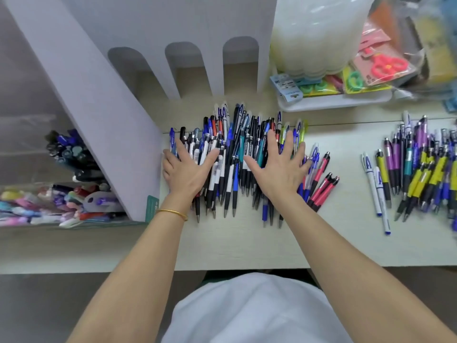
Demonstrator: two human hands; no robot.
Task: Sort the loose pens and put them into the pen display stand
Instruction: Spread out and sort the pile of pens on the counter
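The fingers (181, 151) of the left hand (186, 173) are held straight and spread wide, pressed palm-down on the left part of the pile of loose pens (232, 154); nothing is gripped. The right hand (279, 169) is laid the same way on the right part of the pile, its fingers fanned wide and flat, with the thumbs of both hands turned inward toward each other. A strip of pens is left uncovered between the two hands. Both forearms are stretched forward from the body and are bare. A thin gold bangle (173, 212) is worn on the left wrist.

The pile lies on the pale surface (247, 241), most pens with their tips toward the person. Just to the left of it, the pen display stand (99, 100) is set, its side compartments already filled with pens (74, 157). A second group of pens (418, 164), many yellow and purple, is spread well apart to the right. Behind the pile, a white tray (333, 101) is loaded with packaged scissors (385, 64).
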